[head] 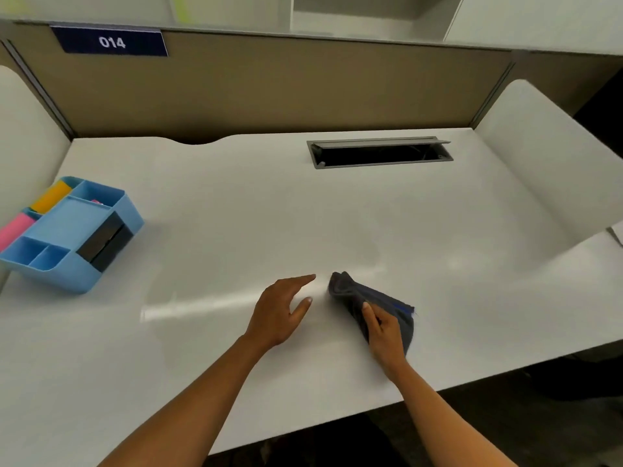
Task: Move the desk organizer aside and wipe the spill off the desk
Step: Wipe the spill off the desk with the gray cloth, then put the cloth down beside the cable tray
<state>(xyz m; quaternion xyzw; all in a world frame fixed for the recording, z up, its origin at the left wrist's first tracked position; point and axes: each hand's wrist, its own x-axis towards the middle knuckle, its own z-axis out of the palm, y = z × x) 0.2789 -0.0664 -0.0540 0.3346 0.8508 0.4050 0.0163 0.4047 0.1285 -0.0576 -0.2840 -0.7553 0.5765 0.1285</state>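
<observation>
A light blue desk organizer [72, 230] stands at the far left of the white desk [236, 203], with yellow and pink items and a black block in its compartments. A dark grey cloth [350, 291] lies bunched on the desk near the front edge. My right hand [384, 335] grips the cloth's near end. My left hand [281, 310] rests flat on the desk just left of the cloth, fingers apart, holding nothing. I see no distinct spill, only a pale glare streak on the surface.
An open grey cable hatch [379, 153] is set into the desk at the back right. A tan partition [269, 85] with a blue "014" label [111, 42] closes the back. White side panels flank the desk on both sides.
</observation>
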